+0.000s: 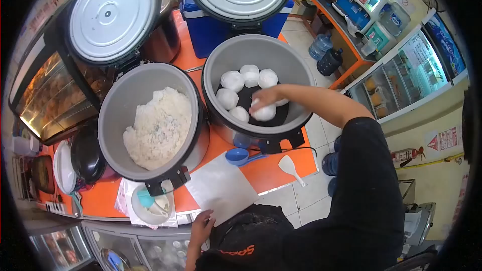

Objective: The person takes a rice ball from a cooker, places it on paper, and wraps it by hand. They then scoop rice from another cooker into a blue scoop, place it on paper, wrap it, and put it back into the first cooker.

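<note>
My right hand [264,96] reaches into the right-hand cooker [213,68], its fingers closed on a white wrapped bundle [264,113]. Several similar white bundles [232,81] form a ring on the dark bottom around it. To the left, the other cooker [111,115] holds a heap of white rice [163,125]. My left hand [202,227] is at the table's front edge, beside the near edge of a white paper sheet [221,183], with its fingers partly bent and nothing seen in them.
A blue scoop [240,156] and a white paddle [290,167] lie on the orange table [266,173]. A bowl with utensils [150,208] stands at the front. Open lids [113,17] rise behind the cookers, near a blue cooler [198,32].
</note>
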`<state>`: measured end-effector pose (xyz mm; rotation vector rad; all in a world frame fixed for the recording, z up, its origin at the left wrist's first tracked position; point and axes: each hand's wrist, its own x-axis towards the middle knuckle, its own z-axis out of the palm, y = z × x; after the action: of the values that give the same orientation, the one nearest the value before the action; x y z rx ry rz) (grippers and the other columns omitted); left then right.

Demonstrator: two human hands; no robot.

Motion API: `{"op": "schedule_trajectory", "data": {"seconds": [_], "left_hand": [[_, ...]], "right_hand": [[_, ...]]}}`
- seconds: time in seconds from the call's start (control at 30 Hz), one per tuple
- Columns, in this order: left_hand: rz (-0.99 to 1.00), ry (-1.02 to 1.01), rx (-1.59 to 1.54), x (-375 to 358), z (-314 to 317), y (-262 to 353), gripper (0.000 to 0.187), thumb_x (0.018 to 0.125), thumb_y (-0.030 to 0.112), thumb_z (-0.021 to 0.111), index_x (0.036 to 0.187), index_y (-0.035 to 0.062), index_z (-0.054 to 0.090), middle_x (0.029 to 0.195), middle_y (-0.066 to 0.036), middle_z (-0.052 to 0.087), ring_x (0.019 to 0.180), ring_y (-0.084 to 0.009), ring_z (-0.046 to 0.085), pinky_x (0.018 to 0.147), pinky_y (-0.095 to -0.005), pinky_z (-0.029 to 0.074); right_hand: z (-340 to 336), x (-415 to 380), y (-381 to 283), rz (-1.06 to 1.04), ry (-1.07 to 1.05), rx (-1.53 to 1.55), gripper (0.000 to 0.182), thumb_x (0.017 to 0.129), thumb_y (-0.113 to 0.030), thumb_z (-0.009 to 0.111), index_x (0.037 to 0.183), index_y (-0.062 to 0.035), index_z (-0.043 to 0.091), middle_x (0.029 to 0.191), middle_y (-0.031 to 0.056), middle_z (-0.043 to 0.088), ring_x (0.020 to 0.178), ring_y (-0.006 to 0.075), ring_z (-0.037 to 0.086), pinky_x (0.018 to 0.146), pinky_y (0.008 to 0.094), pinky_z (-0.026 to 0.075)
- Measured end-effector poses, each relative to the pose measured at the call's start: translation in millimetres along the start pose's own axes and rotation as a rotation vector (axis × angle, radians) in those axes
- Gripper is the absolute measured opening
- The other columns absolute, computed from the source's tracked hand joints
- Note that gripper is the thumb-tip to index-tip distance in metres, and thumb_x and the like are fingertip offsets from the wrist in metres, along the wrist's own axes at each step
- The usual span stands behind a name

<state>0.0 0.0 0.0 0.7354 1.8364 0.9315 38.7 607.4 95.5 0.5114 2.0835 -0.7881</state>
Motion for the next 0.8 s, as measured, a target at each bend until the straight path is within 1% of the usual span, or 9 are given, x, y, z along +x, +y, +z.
{"op": "schedule_trajectory", "data": {"seconds": [0.13,0.23,0.43,0.53,0.63,0.67,0.7,0.73,0.8], "left_hand": [[-0.076,0.087,-0.076,-9.8,1.0,-19.1,0.035,0.096,0.012,0.07,0.13,0.0043,0.066,0.119,-0.014,0.07,0.104,-0.0218,0.07,0.088,-0.0335,0.055],[-0.125,0.08,-0.073,-1.8,-4.2,-12.0,0.033,0.096,0.013,0.07,0.128,0.003,0.066,0.115,-0.014,0.071,0.1,-0.0216,0.071,0.088,-0.0336,0.055],[-0.155,0.023,-0.133,27.7,-0.6,21.3,0.034,0.097,0.017,0.07,0.128,0.0054,0.066,0.121,-0.013,0.07,0.105,-0.0237,0.07,0.089,-0.0366,0.055],[-0.098,0.006,-0.074,50.0,3.5,28.4,0.035,0.096,0.019,0.07,0.129,0.0068,0.066,0.124,-0.013,0.069,0.108,-0.027,0.069,0.091,-0.0389,0.055],[0.041,0.035,0.125,70.0,11.7,24.0,0.037,0.095,0.019,0.07,0.129,0.0064,0.065,0.123,-0.016,0.068,0.113,-0.0318,0.066,0.096,-0.0413,0.053],[0.101,0.052,0.212,77.1,14.7,21.1,0.037,0.095,0.02,0.07,0.129,0.0061,0.065,0.123,-0.017,0.068,0.115,-0.0337,0.065,0.098,-0.0422,0.052],[0.111,0.043,0.209,83.5,19.3,20.3,0.037,0.094,0.02,0.07,0.128,0.0053,0.065,0.122,-0.017,0.068,0.116,-0.0348,0.064,0.1,-0.0425,0.05],[0.118,0.04,0.203,88.6,24.4,20.3,0.037,0.094,0.02,0.07,0.127,0.0046,0.065,0.121,-0.018,0.068,0.117,-0.036,0.063,0.102,-0.0428,0.049],[0.078,-0.006,0.181,97.9,33.3,26.9,0.039,0.093,0.021,0.071,0.127,0.0042,0.065,0.124,-0.02,0.066,0.12,-0.0378,0.06,0.104,-0.0441,0.047]], "right_hand": [[50.1,41.7,3.5,-0.086,-0.169,0.237,0.101,0.084,-0.068,0.071,0.149,0.0012,0.036,0.143,0.0243,0.051,0.131,0.0383,0.053,0.105,0.0494,0.046],[34.5,8.4,-33.4,0.097,-0.117,0.044,0.094,0.085,-0.057,0.076,0.147,0.0017,0.037,0.135,0.0236,0.056,0.126,0.0354,0.058,0.089,0.0458,0.057],[41.8,24.3,-13.6,0.029,-0.153,0.079,0.097,0.082,-0.04,0.086,0.146,0.009,0.034,0.135,0.0266,0.054,0.092,0.0358,0.073,0.064,0.0371,0.065],[35.3,15.3,-25.4,0.025,-0.171,0.051,0.087,0.083,-0.045,0.083,0.144,0.002,0.045,0.13,0.0229,0.06,0.095,0.0306,0.072,0.073,0.0395,0.062],[5.2,-34.1,-60.1,0.105,-0.025,-0.059,0.077,0.094,-0.051,0.067,0.146,0.0011,0.047,0.127,0.0245,0.063,0.104,0.0316,0.07,0.084,0.0458,0.058],[7.5,-27.9,-37.9,-0.249,0.312,-0.31,0.064,0.098,-0.039,0.065,0.145,0.0007,0.049,0.129,0.0258,0.063,0.11,0.0316,0.068,0.092,0.0402,0.055],[-4.4,-77.7,-63.7,-0.314,0.41,-0.104,0.054,0.1,-0.033,0.062,0.14,0.0013,0.054,0.13,0.0249,0.064,0.116,0.0298,0.066,0.099,0.0359,0.051],[-5.7,-116.9,-73.7,-0.456,0.509,0.253,0.046,0.1,-0.03,0.063,0.134,0.0002,0.06,0.123,0.023,0.068,0.109,0.0273,0.069,0.092,0.0358,0.055],[10.7,-195.5,-77.4,-0.556,0.306,0.713,0.038,0.097,-0.025,0.067,0.123,0.0023,0.065,0.105,0.0199,0.072,0.094,0.0244,0.072,0.079,0.0352,0.058]]}}
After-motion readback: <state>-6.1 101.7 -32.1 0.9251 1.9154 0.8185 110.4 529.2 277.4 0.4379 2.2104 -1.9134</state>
